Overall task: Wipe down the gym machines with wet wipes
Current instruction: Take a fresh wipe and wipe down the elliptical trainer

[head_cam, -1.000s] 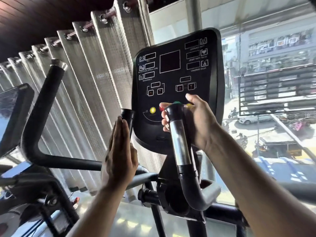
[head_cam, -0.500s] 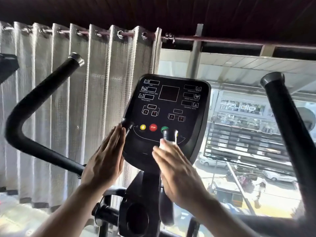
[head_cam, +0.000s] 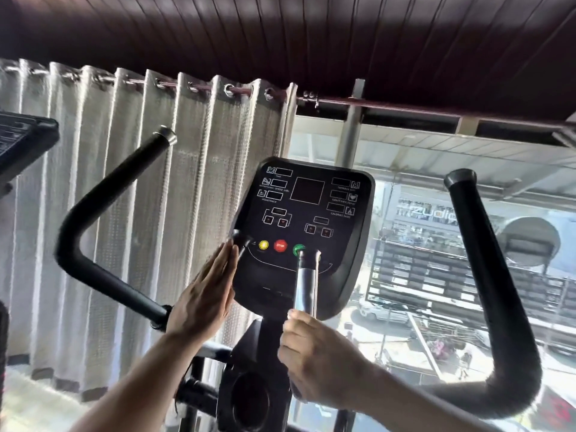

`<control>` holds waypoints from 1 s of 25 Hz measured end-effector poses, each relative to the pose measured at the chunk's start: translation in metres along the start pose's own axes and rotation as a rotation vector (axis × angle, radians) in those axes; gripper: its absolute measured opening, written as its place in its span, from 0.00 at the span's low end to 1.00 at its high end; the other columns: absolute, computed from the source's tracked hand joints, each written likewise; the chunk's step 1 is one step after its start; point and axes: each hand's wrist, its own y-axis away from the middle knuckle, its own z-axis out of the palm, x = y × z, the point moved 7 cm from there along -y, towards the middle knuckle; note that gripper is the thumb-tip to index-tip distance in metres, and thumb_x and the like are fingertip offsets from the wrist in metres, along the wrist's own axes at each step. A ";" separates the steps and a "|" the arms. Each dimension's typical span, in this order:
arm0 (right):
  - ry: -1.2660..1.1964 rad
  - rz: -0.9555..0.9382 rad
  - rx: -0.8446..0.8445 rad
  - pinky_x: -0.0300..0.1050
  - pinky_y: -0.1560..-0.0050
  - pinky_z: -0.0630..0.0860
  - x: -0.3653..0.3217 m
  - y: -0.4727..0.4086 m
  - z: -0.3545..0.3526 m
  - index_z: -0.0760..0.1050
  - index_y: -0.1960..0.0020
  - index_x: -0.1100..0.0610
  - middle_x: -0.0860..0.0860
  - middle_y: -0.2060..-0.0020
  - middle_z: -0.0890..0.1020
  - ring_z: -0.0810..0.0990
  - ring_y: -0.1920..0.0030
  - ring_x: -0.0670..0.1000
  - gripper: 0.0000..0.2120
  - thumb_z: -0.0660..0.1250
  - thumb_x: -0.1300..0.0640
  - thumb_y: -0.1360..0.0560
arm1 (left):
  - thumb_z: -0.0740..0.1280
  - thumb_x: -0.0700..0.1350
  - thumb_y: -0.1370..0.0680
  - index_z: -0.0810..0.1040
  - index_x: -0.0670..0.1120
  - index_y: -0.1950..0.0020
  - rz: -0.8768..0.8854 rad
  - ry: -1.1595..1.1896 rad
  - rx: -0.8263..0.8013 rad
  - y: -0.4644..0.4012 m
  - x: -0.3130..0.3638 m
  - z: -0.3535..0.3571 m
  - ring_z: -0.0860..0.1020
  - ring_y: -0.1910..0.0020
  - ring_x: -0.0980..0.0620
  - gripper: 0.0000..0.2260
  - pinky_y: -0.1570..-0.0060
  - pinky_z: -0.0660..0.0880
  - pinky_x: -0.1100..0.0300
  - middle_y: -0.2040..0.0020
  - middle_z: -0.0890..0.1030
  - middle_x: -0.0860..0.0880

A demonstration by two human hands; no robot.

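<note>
Two hands are at work on one gym machine. The left hand (head_cam: 205, 302) is flat, its fingers straight and pressed together, lying against the short black left grip (head_cam: 240, 239) beside the lower left edge of the console (head_cam: 307, 232); whether a wipe lies under the palm cannot be told. The right hand (head_cam: 314, 360) is curled round the base of the chrome right grip (head_cam: 304, 286), which rises in front of the console to just below the green button (head_cam: 298, 249); a pale scrap seems to show at its fingertips, too small to call a wet wipe with certainty. The console is one black panel carrying three round buttons in a row: yellow (head_cam: 263, 245), red (head_cam: 280, 245) marked STOP, and green. Above them sit one dark square screen (head_cam: 308, 191) and several small dark readout windows. Two long black swing handles flank the machine, the left handle (head_cam: 93, 232) bent at an elbow, the right handle (head_cam: 486, 275) curving up to a capped end. A second console (head_cam: 21, 141) shows at the far left edge. Behind hangs one pale eyelet curtain (head_cam: 124, 198) on a rod, and to its right a window (head_cam: 436, 275) gives onto a sunlit street with vehicles.
</note>
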 end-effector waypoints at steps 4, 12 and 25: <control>0.140 0.060 -0.040 0.59 0.26 0.67 0.067 -0.048 -0.011 0.81 0.57 0.58 0.54 0.62 0.79 0.77 0.54 0.57 0.16 0.58 0.52 0.23 | 0.54 0.48 0.14 0.56 0.42 0.16 -0.038 0.036 0.040 -0.001 -0.004 0.001 0.62 0.19 0.47 0.27 0.32 0.76 0.46 0.17 0.59 0.45; -0.351 0.632 0.507 0.42 0.38 0.75 0.122 -0.034 -0.015 0.78 0.35 0.60 0.50 0.44 0.80 0.78 0.42 0.50 0.15 0.58 0.61 0.18 | 0.61 0.44 0.16 0.57 0.41 0.17 -0.037 0.028 0.073 0.002 -0.002 -0.001 0.62 0.19 0.47 0.29 0.32 0.76 0.45 0.17 0.59 0.46; -1.727 1.137 0.686 0.49 0.65 0.77 0.152 -0.052 0.030 0.78 0.61 0.69 0.64 0.67 0.78 0.77 0.71 0.58 0.18 0.54 0.62 0.21 | 0.59 0.45 0.17 0.54 0.41 0.16 -0.035 -0.007 0.015 0.003 -0.001 0.002 0.58 0.18 0.48 0.30 0.27 0.71 0.49 0.16 0.56 0.46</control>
